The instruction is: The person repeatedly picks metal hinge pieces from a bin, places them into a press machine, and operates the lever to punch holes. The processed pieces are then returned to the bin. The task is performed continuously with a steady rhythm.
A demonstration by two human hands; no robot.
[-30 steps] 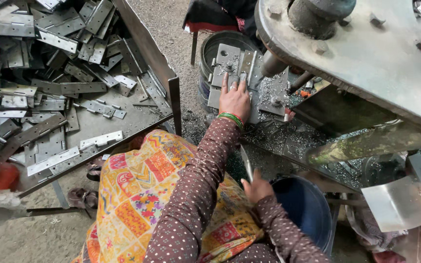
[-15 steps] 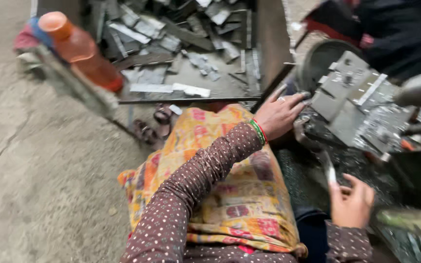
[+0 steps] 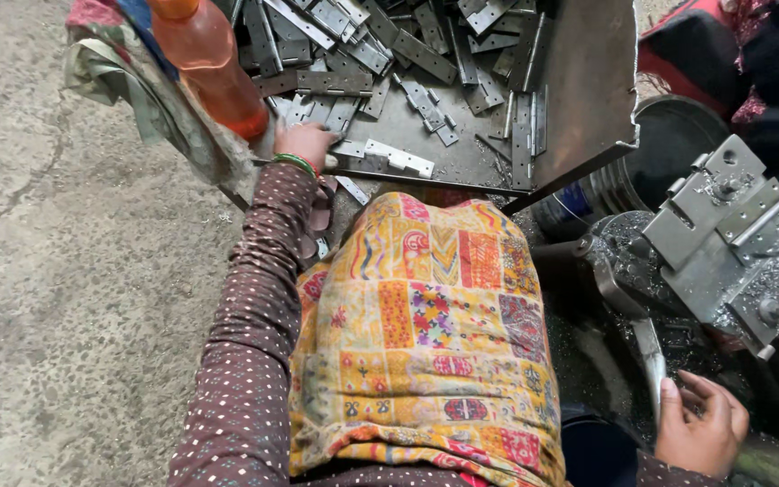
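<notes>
My left hand (image 3: 304, 144), with a green bangle at the wrist, reaches to the near left corner of a metal tray (image 3: 588, 99) heaped with several grey hinge plates (image 3: 398, 158). Its fingers curl down onto the plates; whether one is gripped is hidden. My right hand (image 3: 701, 424) sits at the lower right, fingers curled at the lower end of a thin flat metal strip (image 3: 649, 356) that rises toward a grey machine fixture (image 3: 732, 234) covered in metal shavings.
An orange plastic bottle (image 3: 214, 68) and a cloth bundle (image 3: 137, 90) lie at the tray's left edge. A patterned yellow cloth (image 3: 426, 334) covers my lap. A dark round drum (image 3: 669, 144) stands behind the fixture. Another person's dark clothing (image 3: 768, 63) shows at the top right. Concrete floor (image 3: 65, 271) lies left.
My left hand left the machine fixture and swung left to the tray of hinge plates. The view turned left with it. My right hand stayed on the metal strip.
</notes>
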